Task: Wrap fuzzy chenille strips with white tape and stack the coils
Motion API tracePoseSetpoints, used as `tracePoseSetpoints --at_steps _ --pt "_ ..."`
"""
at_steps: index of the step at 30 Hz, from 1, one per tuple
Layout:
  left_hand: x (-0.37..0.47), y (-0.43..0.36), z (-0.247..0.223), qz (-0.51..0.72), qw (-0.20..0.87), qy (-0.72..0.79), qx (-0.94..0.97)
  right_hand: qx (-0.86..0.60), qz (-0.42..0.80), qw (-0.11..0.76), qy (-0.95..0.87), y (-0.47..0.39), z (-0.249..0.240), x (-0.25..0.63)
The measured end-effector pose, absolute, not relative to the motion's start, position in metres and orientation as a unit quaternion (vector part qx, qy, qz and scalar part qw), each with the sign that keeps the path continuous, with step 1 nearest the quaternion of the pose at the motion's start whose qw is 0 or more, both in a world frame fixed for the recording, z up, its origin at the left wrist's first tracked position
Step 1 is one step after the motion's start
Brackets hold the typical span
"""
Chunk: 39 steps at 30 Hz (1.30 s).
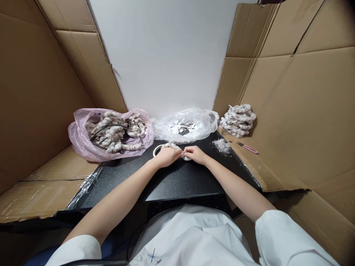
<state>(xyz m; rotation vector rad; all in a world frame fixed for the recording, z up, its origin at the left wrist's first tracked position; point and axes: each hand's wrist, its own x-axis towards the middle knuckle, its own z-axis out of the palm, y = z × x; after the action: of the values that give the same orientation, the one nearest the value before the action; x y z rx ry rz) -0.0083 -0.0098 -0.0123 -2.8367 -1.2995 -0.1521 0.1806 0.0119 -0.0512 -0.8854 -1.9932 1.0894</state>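
No readable text, label, brand or number is found. A small blue cross-like mark is seen on the white garment [194, 236] at the lower edge; it cannot be read as a letter. The cardboard [302, 92] panels are unprinted.

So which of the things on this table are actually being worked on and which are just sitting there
In hand:
left hand and right hand, both pinching the fuzzy piece
white ring beside the left hand

Lying about:
pink bag of fuzzy hoops
clear bag
fuzzy stack
fluff tuft
pink tool
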Motion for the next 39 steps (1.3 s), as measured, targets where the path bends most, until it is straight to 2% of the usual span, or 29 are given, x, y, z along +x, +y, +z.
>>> tracePoseSetpoints --at_steps 10,22,29,34,39 --pt "-0.004 -0.013 -0.011 -0.039 -0.01 -0.431 -0.902 -0.33 0.422 0.349 -0.769 0.012 -0.051 0.18" --pt "-0.007 -0.012 -0.013 -0.099 -0.068 -0.383 -0.916 -0.33 0.524 0.355 -0.7 0.016 -0.047 0.187" --pt "-0.005 -0.013 -0.017 -0.086 -0.077 -0.39 -0.913 -0.351 0.479 0.356 -0.721 0.014 -0.05 0.183" --pt "-0.011 -0.003 -0.015 -0.269 -0.182 -0.374 -0.869 -0.383 0.419 0.376 -0.733 0.017 -0.046 0.184" --pt "-0.025 0.01 -0.001 -0.529 -0.393 -0.364 -0.659 -0.424 0.31 0.348 -0.777 0.018 -0.042 0.19"
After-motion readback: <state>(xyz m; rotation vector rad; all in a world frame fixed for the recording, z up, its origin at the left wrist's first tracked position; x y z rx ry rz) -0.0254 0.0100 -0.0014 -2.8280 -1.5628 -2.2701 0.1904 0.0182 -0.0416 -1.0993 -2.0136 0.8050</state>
